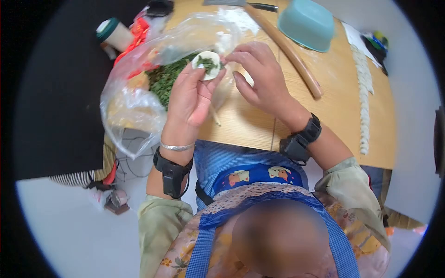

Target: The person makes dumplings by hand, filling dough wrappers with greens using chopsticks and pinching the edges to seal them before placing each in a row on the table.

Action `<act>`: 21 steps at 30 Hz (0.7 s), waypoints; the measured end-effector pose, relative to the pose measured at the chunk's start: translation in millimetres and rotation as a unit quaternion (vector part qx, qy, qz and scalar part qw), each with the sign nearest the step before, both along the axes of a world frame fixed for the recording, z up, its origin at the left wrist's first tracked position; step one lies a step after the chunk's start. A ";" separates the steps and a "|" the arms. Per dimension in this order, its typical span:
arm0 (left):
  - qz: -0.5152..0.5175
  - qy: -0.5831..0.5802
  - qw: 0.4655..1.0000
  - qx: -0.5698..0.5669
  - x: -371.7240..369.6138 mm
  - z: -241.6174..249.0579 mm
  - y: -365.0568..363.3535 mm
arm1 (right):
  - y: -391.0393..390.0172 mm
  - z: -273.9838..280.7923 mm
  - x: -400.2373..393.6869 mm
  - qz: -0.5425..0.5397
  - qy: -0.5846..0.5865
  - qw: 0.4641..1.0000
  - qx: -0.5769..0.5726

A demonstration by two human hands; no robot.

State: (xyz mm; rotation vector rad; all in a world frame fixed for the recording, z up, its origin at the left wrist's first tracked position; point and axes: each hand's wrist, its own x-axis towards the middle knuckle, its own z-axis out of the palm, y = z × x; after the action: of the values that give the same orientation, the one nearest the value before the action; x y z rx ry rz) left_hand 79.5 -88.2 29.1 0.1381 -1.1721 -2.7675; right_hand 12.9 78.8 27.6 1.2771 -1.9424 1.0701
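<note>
Seemingly mid-filling: the left hand [192,95] pinches a wrapper [214,60] bearing greens [206,64]; the right hand [263,72], thumb and fingers apart, is just beside. Closing would call for pinching the rim.

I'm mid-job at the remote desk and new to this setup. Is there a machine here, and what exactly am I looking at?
No robot shows: these are a person's bare hands, with a black device strapped on each wrist. The single picture comes from a camera on that person's head, looking forward and down.

The left hand holds a round white wrapper with chopped greens on it. The right hand is at its edge; whether it touches, I can't tell.

On the wooden table are a heap of greens with a clear plastic bag about it, a rolling pin, a light-blue bowl and a row of white pieces.
</note>
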 end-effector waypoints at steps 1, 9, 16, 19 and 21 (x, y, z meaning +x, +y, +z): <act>-0.023 -0.003 1.000 -0.013 -5.1 1.4 14.5 | 16.3 -2.3 3.8 -0.026 0.007 1.000 0.005; -0.174 -0.046 0.983 -0.034 -54.8 -7.4 88.7 | 95.6 -26.1 3.2 -0.110 -0.103 0.987 -0.062; -0.197 -0.067 0.977 -0.037 -60.4 -24.4 94.5 | 102.9 -33.8 -10.5 -0.102 -0.196 0.974 -0.038; -0.188 -0.075 0.978 -0.043 -56.5 -21.4 93.2 | 101.4 -31.9 -11.7 -0.101 -0.179 0.978 -0.017; -0.183 -0.079 0.979 -0.048 -54.8 -19.9 95.1 | 102.1 -30.4 -9.5 -0.098 -0.186 0.978 -0.017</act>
State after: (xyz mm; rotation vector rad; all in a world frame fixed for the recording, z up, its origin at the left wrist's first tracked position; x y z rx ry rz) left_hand 24.7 6.8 9.2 0.1470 -1.5059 -3.0513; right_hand 3.4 180.9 -2.8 0.8885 -2.2552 1.3042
